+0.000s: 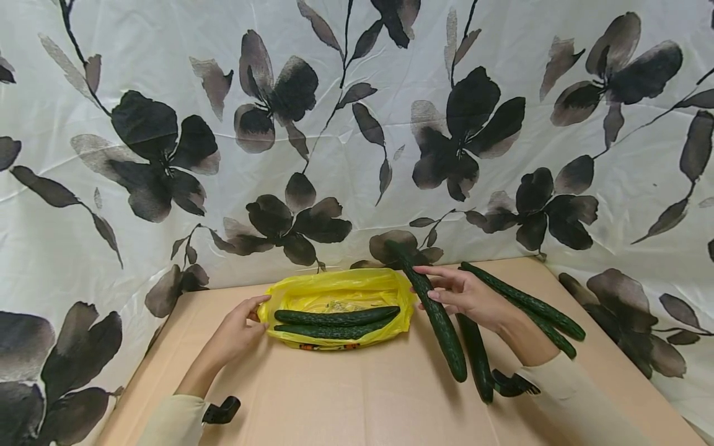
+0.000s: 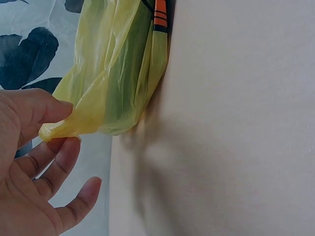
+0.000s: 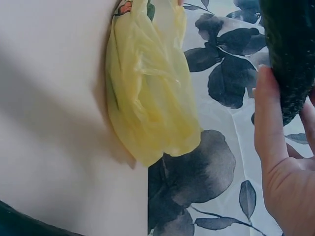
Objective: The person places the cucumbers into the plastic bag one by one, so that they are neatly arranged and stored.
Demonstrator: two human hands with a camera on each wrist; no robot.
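A yellow plastic bag (image 1: pixel 340 282) lies with its mouth spread toward me, and two long dark green cucumbers (image 1: pixel 337 318) rest inside it. My left hand (image 1: pixel 238 333) pinches the bag's left end between thumb and fingers, as the left wrist view shows at the bag's corner (image 2: pixel 74 123). Just right of the bag, my right hand (image 1: pixel 474 300) grips another cucumber (image 1: pixel 446 337) around its upper middle. This one slants, its far end high against the backdrop and its near end toward me. In the right wrist view the held cucumber (image 3: pixel 290 54) is only partly visible.
Beneath and beside my right forearm lie several cucumbers, one (image 1: pixel 476 362) close to the held one and one (image 1: pixel 535 303) farther right. A floral cloth (image 1: pixel 357 155) hangs behind the tan table (image 1: pixel 334 396). Black wrist straps (image 1: pixel 223 411) sit on both sleeves.
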